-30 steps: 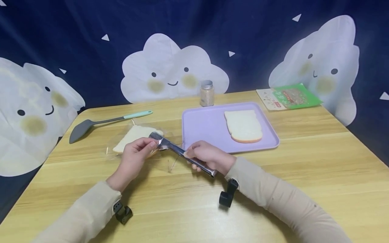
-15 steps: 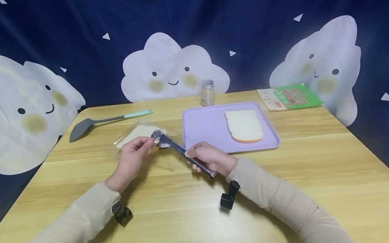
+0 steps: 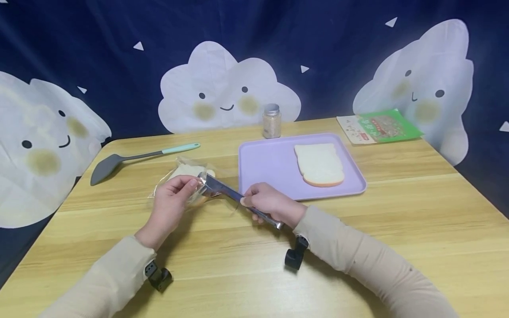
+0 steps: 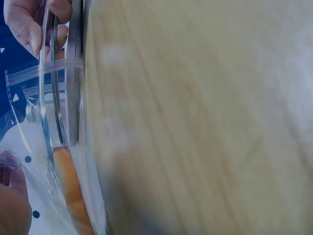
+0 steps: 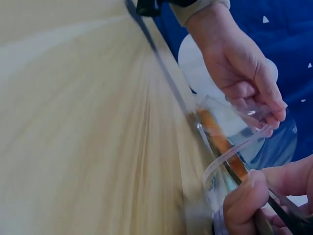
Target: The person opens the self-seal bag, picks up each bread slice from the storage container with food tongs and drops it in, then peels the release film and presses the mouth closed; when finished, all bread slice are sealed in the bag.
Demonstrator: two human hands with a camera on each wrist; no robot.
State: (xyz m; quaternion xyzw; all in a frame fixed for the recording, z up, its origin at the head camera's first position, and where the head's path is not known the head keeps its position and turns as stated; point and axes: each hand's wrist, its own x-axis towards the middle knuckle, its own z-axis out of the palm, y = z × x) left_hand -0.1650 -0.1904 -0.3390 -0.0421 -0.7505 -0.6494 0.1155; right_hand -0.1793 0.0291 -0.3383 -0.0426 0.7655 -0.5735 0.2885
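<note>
In the head view my left hand (image 3: pixel 169 210) pinches the edge of a clear zip bag (image 4: pixel 73 62) between thumb and fingers. Inside the bag lies a white slice of bread (image 3: pixel 188 170), partly hidden by that hand; its orange crust (image 4: pixel 69 181) shows in the left wrist view. My right hand (image 3: pixel 274 203) grips metal tongs (image 3: pixel 228 191) along their handle, near the rear end. The tongs pass through the bag's mouth, and their arms reach the slice's edge in the left wrist view. How firmly they clasp it I cannot tell.
A purple tray (image 3: pixel 262 168) behind the right hand bears another bread slice (image 3: pixel 320 164). Behind it stands a metal-lidded glass jar (image 3: pixel 272 123). A green-and-white food packet (image 3: pixel 381 127) lies back right, a grey spatula (image 3: pixel 107 171) with mint handle back left.
The tongs' front end has shifted slightly and sits deeper in the bag. My left hand has moved a little left and up with the bag's edge, and the plastic has bunched up around the slice.
</note>
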